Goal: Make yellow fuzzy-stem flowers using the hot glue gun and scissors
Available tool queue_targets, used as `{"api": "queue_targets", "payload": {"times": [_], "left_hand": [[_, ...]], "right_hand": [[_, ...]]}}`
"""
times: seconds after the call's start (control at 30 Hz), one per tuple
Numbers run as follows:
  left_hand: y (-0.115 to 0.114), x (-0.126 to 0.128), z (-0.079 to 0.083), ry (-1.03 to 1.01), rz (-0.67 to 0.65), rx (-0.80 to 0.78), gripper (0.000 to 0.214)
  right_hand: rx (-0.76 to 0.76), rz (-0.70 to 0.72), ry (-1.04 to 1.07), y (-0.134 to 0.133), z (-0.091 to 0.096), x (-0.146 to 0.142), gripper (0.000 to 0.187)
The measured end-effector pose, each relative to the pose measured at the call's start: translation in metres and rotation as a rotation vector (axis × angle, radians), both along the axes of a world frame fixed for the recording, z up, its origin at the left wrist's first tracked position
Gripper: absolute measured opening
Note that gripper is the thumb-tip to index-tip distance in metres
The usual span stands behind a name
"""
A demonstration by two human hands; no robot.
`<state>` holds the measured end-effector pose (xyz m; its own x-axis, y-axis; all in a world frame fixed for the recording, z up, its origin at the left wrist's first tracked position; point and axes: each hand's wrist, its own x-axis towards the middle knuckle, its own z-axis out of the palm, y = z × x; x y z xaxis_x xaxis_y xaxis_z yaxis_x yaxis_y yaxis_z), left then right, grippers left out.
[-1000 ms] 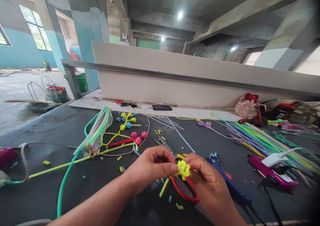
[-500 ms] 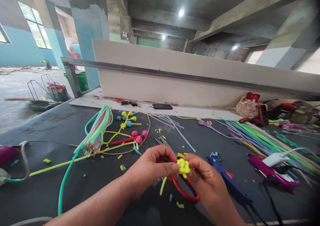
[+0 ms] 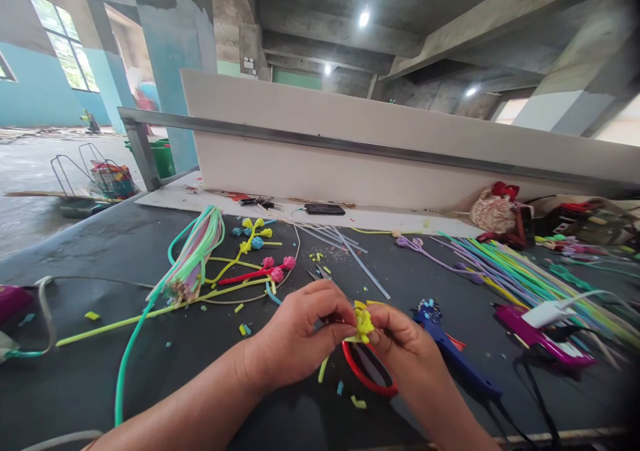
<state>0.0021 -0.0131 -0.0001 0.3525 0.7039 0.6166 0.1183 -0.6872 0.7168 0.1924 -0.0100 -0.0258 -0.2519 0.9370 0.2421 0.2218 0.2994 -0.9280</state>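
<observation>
Between the fingertips of both hands is a small yellow bumpy flower-like piece. My left hand pinches it from the left, thumb and forefinger closed on its edge. From the right, my right hand grips the same piece with thumb and fingertips. Just beneath the hands lie scissors with red handles, their blades partly covered by my left hand. A dark blue glue gun rests to the right of my right hand. Small yellow and blue offcuts are scattered around.
A bundle of pastel fuzzy stems lies at left, beside yellow, blue and pink flower sprigs. Many coloured stems spread at right near a magenta device with a white plug. A phone lies by the white back panel.
The yellow piece has been turned between my fingertips and now shows a narrower side. Both hands stay close together on it. The view has shifted slightly.
</observation>
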Motion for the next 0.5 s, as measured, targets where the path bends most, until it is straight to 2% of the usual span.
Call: {"api": "queue_targets", "payload": {"times": [0.13,0.27,0.5], "left_hand": [[0.0015,-0.0021,0.0002,0.073,-0.02,0.028,0.006],[0.0029,-0.0031,-0.001,0.154,-0.005,0.045,0.009],[0.0014,-0.0084,-0.0026,0.374,0.013,0.267,0.019]], "right_hand": [[-0.11,0.034,0.062,0.0006,-0.0065,0.0028,0.024],[-0.142,0.026,0.124,0.0011,-0.0085,0.002,0.025],[-0.243,0.039,0.134,-0.001,-0.0075,-0.0042,0.03]]}}
